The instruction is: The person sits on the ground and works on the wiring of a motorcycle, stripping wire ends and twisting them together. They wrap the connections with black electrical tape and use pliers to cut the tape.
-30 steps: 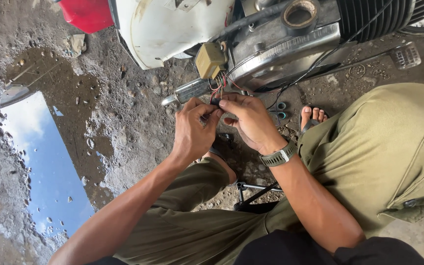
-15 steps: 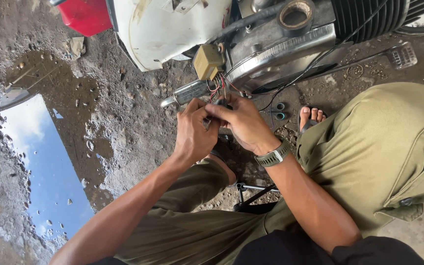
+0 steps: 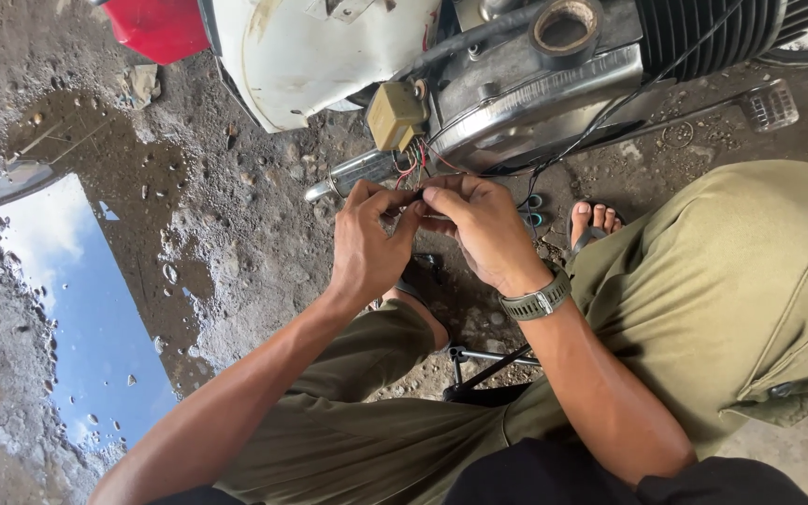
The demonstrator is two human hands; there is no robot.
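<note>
- Because the left hand (image 3: 367, 248) and right hand (image 3: 479, 229) meet fingertip to fingertip, both pinched on the thin wire ends (image 3: 420, 196) just below the scooter's yellowish connector box (image 3: 395, 114), a hard tug could — I judge — pull the red wires (image 3: 411, 168) out of it.
- If the pinch slips, loose ends could fall onto the wet, gritty ground (image 3: 236, 234) near the puddle (image 3: 77, 318) — dirt or moisture spoiling the join.

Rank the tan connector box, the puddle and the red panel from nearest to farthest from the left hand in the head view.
From the left hand:
1. Tan connector box, just above the fingers, under the white body.
2. Red panel, up at the top left.
3. Puddle, across the ground at far left; its near edge is close to call against the panel.
</note>
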